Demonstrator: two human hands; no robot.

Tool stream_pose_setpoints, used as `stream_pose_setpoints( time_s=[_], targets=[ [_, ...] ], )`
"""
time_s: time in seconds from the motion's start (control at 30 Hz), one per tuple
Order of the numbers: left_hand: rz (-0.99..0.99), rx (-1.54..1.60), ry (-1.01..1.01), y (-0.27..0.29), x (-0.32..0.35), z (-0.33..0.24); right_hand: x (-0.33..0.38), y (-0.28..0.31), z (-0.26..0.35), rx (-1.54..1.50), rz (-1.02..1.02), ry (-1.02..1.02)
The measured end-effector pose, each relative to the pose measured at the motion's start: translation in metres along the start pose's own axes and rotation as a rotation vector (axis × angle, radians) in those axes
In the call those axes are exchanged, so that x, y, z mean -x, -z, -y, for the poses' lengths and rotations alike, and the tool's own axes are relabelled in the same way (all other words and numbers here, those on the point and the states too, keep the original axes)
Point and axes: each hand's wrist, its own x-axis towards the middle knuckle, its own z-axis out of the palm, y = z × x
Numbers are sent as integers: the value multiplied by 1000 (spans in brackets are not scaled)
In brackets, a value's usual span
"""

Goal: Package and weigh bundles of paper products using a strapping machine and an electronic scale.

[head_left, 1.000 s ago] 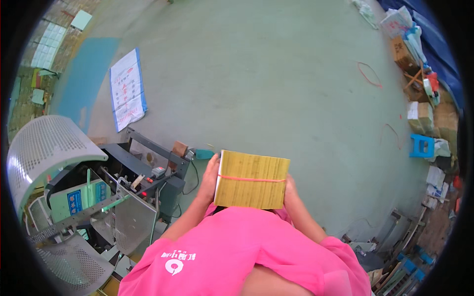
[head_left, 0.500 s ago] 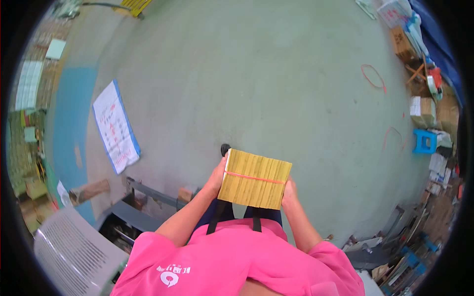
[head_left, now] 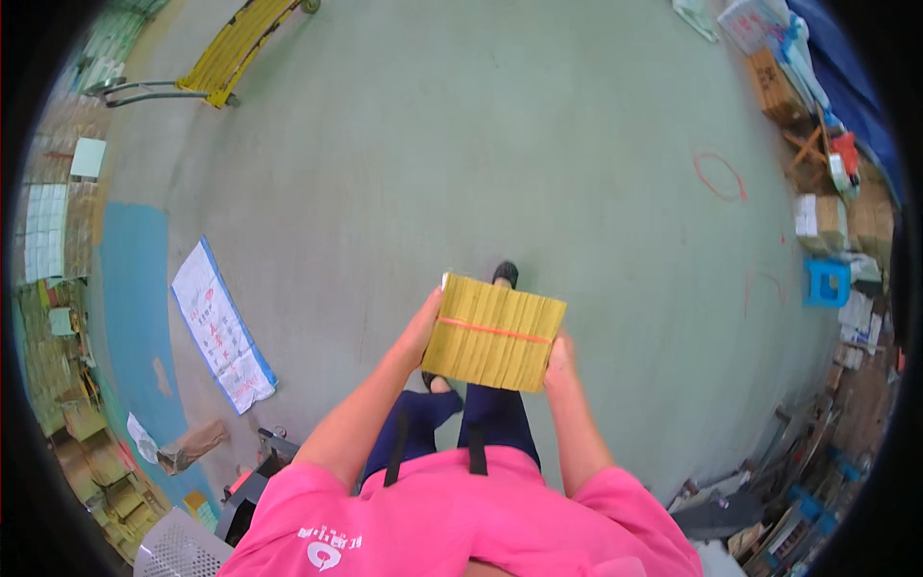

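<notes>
Yellow paper, a thick block of sheets standing on edge point(head_left: 493, 332), is bound across its middle by one thin orange band point(head_left: 495, 330) and carried in front of a person's body, seen from above. The left hand point(head_left: 423, 327) presses flat against the block's left end, fingers curled onto its side. The right hand point(head_left: 559, 359) grips the right end the same way, fingers closed against the paper. Both hands hold the block level between them, clear of any surface.

Below it, dark blue trouser legs and a black shoe point(head_left: 505, 274) show the person standing or stepping on a wide green-grey floor point(head_left: 461, 154). A pink shirt point(head_left: 461, 519) fills the lower edge.

Judging by this, the bundle is already banded and lifted, and is in transit across open floor; setting it down is not yet done, and no landing place shows near it.

Off to the left lies a printed white sheet point(head_left: 223, 327) on the floor, with a yellow trolley point(head_left: 231, 48) at the top left. Stacked boxes and a small blue stool point(head_left: 827, 282) line the right edge.
</notes>
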Motion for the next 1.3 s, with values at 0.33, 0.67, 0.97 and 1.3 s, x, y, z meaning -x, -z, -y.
stream_pose_setpoints(
  time_s=[0.33,0.67,0.97,1.3],
  targets=[
    [-129,-172,70,25,-175,-87,-172,-108,57,98,101,-116],
    [-123,-101,73,45,-375,-54,-402,-102,51,86,48,-132],
    [-264,-422,163,97,-489,-61,-512,-163,26,410,3,4],
    [-297,-460,51,174,-333,-28,-520,-139,11,1290,-91,231]
  ],
)
